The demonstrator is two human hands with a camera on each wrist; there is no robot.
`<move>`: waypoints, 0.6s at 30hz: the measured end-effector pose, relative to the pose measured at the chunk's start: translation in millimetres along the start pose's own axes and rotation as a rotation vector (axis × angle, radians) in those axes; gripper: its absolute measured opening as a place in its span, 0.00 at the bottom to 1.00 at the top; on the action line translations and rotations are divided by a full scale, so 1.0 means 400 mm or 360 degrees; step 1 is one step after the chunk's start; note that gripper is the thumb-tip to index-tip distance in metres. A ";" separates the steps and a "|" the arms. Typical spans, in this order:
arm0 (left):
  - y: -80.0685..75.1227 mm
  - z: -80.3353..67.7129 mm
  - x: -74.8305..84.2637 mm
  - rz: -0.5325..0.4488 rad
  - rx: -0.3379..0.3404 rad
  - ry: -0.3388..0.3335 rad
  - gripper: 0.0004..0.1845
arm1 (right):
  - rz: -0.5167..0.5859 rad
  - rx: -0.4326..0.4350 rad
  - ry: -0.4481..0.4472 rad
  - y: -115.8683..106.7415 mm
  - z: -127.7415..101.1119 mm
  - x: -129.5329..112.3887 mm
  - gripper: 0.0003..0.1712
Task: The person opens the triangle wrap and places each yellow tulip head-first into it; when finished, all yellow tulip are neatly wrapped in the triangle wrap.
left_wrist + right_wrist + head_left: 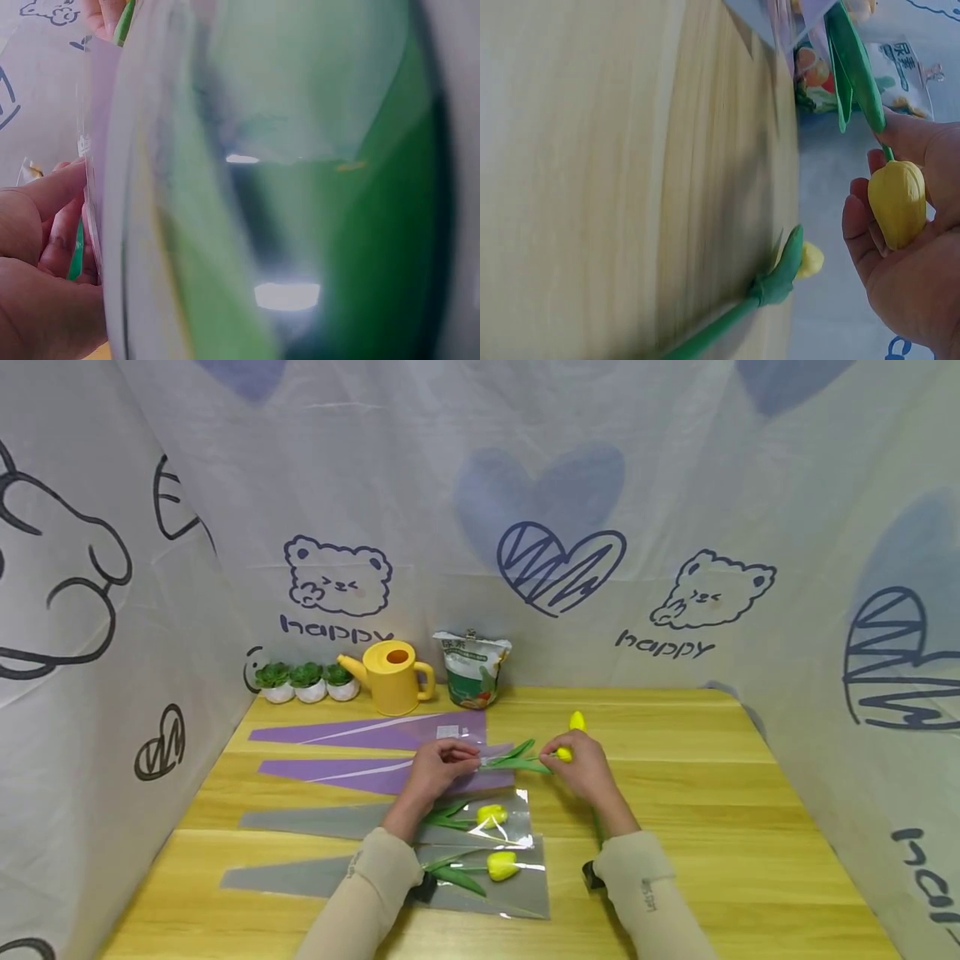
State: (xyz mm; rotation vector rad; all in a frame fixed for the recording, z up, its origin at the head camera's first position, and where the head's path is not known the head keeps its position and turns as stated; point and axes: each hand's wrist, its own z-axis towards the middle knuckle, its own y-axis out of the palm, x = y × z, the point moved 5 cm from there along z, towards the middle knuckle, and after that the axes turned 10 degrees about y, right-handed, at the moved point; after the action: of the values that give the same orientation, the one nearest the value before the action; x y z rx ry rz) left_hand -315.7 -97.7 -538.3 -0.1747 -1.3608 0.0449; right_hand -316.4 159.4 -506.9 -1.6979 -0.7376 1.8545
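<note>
My right hand (pixel 583 768) pinches the stem of an artificial yellow tulip (pixel 897 204) just below its bloom, the green leaves (pixel 855 71) pointing toward the left hand. With thumb and fingers, my left hand (pixel 441 767) holds the mouth edge of the nearer purple-backed clear flower sleeve (pixel 330 770). The tulip's lower leaves and stem end lie at that mouth; how far inside is unclear. Another yellow tulip (pixel 577 721) lies on the table beneath the right hand. Two grey sleeves (pixel 300 875) nearer me each hold a yellow tulip (pixel 502 866).
A second purple sleeve (pixel 360 732) lies behind the held one. Along the back of the wooden table (pixel 705 827) stand several potted succulents (pixel 308 683), a yellow watering can (pixel 393 681) and a clipped green-and-white bag (pixel 472 670). Printed cloth walls surround the table.
</note>
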 end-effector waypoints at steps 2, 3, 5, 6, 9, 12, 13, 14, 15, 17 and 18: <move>0.003 0.001 0.003 0.0004 -0.0002 0.0002 0.10 | 0.0003 0.0008 -0.0012 0.004 -0.001 -0.006 0.03; 0.005 0.001 0.004 0.0003 -0.0003 0.0001 0.09 | 0.0005 0.0010 -0.0017 0.007 -0.002 -0.010 0.03; 0.009 0.002 0.007 -0.0001 -0.0007 0.0002 0.09 | 0.0012 0.0004 -0.0012 0.011 -0.003 -0.017 0.03; 0.012 0.002 0.009 -0.0001 -0.0010 0.0005 0.09 | 0.0016 -0.0001 -0.0005 0.012 -0.004 -0.020 0.03; 0.019 0.004 0.015 -0.0004 -0.0020 0.0036 0.10 | -0.0003 -0.0020 0.0023 0.020 -0.005 -0.028 0.03; 0.026 0.005 0.022 0.0000 -0.0018 0.0055 0.10 | -0.0009 -0.0035 0.0055 0.026 -0.004 -0.033 0.03; 0.027 0.005 0.023 0.0000 -0.0015 0.0057 0.10 | -0.0021 -0.0035 0.0059 0.028 -0.003 -0.033 0.03; 0.028 0.005 0.024 0.0000 -0.0013 0.0049 0.10 | -0.0024 -0.0038 0.0063 0.031 -0.003 -0.034 0.03; 0.029 0.005 0.024 0.0003 -0.0008 0.0042 0.10 | -0.0023 -0.0038 0.0072 0.033 -0.002 -0.035 0.03; 0.031 0.006 0.025 0.0008 -0.0005 0.0039 0.10 | -0.0024 -0.0039 0.0074 0.039 -0.001 -0.037 0.03; 0.033 0.006 0.026 0.0009 -0.0005 0.0042 0.10 | -0.0022 -0.0043 0.0079 0.043 -0.001 -0.037 0.03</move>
State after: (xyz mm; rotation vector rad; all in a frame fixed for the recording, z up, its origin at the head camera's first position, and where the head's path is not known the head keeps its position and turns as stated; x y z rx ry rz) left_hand -314.9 -83.2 -529.9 -0.1813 -1.3344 0.0452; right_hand -315.0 136.8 -508.0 -1.7446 -0.7557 1.7942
